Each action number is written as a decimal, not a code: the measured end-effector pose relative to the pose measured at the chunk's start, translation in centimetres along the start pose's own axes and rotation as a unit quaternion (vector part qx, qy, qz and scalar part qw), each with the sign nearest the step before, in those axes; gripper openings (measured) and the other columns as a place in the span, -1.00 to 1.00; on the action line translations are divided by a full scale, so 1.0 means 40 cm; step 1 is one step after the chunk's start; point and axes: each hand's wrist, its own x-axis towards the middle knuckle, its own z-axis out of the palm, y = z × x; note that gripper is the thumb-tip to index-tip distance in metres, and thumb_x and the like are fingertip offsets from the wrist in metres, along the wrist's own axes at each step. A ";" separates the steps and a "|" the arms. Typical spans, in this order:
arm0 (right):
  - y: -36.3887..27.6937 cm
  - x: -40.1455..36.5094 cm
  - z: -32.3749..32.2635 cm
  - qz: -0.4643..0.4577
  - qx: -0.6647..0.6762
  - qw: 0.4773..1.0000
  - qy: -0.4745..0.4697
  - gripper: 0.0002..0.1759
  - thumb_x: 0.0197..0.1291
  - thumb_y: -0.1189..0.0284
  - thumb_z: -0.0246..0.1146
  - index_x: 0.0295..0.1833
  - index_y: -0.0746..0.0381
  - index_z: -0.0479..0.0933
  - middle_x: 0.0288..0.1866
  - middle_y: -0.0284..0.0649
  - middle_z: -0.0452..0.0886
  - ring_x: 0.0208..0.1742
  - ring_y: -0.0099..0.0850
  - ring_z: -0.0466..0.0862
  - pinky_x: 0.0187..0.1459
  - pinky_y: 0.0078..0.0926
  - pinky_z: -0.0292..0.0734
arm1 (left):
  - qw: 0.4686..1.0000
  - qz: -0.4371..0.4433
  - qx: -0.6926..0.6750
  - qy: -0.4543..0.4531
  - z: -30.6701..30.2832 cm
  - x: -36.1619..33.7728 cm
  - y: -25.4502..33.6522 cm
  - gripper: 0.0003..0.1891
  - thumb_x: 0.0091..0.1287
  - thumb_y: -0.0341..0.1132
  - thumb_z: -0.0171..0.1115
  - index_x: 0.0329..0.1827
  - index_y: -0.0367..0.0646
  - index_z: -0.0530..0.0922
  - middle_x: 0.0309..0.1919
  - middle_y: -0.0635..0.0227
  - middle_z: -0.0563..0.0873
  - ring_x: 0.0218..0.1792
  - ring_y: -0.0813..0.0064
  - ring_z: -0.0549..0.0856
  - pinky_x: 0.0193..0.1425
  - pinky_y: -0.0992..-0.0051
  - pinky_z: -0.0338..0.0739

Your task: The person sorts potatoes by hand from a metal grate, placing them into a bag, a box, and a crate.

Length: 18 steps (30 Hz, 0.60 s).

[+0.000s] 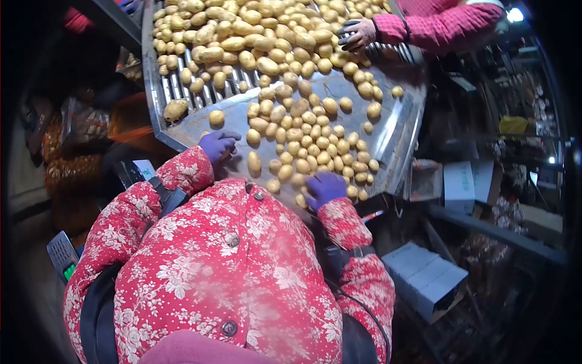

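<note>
Many yellow potatoes (307,130) lie spread over a metal sorting table (206,118), heaped most thickly on its rollers at the far side. My left hand (219,145), in a purple glove, rests at the table's near left edge, its fingers bent; what they hold, if anything, is hidden. At the near edge, right of centre, my right hand (325,188), also purple-gloved, touches the potatoes with its fingers partly out of sight. A single potato (216,117) sits just beyond my left hand, and a larger brownish one (176,110) lies by the rollers.
Across the table, a co-worker's gloved hand (357,33) reaches onto the potatoes from a pink sleeve (436,30). Grey-white boxes (424,276) stand low at the right, below a metal rail (497,233). An orange crate (130,118) is at the left.
</note>
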 end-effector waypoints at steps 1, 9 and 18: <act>0.006 0.023 -0.010 0.076 -0.013 0.992 -0.098 -0.62 0.05 0.13 0.31 -0.09 0.14 0.65 -0.11 -0.14 0.66 -0.10 -0.15 0.64 -0.05 -0.21 0.51 | 0.991 0.108 0.078 0.026 -0.029 0.000 0.005 -0.71 0.34 -0.37 0.20 0.09 -0.22 0.62 -0.23 0.35 0.66 -0.31 0.51 0.64 -0.21 0.52 0.56; 0.056 0.315 -0.067 0.006 0.070 0.964 0.257 -0.74 0.04 0.40 0.34 -0.11 0.18 0.61 -0.20 -0.13 0.65 -0.15 -0.09 0.63 -0.09 -0.17 0.54 | 0.799 0.369 0.442 0.173 -0.155 -0.037 0.003 -0.52 0.18 -0.39 0.24 0.23 -0.04 0.53 -0.17 0.12 0.61 -0.12 0.04 0.61 0.04 0.23 0.52; 0.148 0.467 0.017 0.157 0.496 0.826 0.217 -0.50 0.26 0.31 0.27 0.29 0.19 0.42 -0.05 -0.11 0.59 -0.16 -0.27 0.64 -0.16 -0.35 0.60 | 0.777 0.324 0.519 0.147 -0.125 -0.097 0.025 -0.38 0.23 -0.19 0.31 0.40 0.08 0.37 -0.15 0.15 0.62 -0.07 0.07 0.62 0.03 0.21 0.53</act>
